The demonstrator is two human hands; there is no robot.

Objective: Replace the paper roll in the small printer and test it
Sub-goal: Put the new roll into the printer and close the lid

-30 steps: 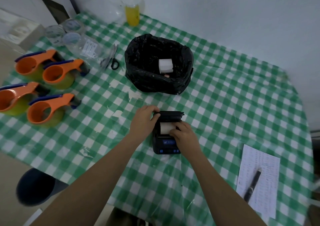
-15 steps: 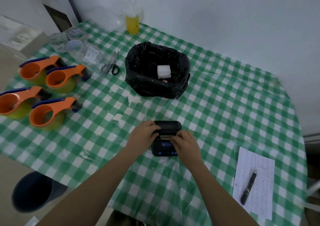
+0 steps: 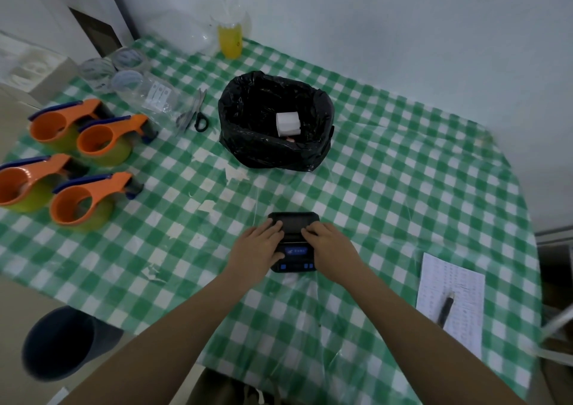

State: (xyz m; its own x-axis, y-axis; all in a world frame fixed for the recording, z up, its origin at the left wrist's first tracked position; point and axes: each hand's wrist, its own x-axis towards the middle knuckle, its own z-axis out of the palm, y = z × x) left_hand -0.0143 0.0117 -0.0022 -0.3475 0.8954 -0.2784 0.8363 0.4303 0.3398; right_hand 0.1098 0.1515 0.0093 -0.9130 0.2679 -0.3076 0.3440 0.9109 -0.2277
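Note:
A small black printer (image 3: pixel 294 222) with blue buttons lies on the green checked tablecloth (image 3: pixel 387 194) near the front middle. Its lid is down. My left hand (image 3: pixel 257 248) rests on the printer's left side with the fingers pressing on the lid. My right hand (image 3: pixel 330 246) lies on the right side, fingers on the lid too. No paper roll shows inside the printer. A white paper roll (image 3: pixel 288 123) lies in the black bag-lined bin (image 3: pixel 248 144) behind the printer.
Several orange tape dispensers (image 3: pixel 90 200) stand at the left. Scissors (image 3: pixel 195 115), clear tape rolls (image 3: pixel 125 80) and a yellow drink cup (image 3: pixel 230 40) are at the back. A printed sheet (image 3: pixel 455 280) with a pen (image 3: pixel 445 308) lies at the right. A dark bucket (image 3: pixel 59 342) stands below.
The printer's lid, open with the white roll showing a second ago, has been folded down. Both hands have moved onto the closed lid.

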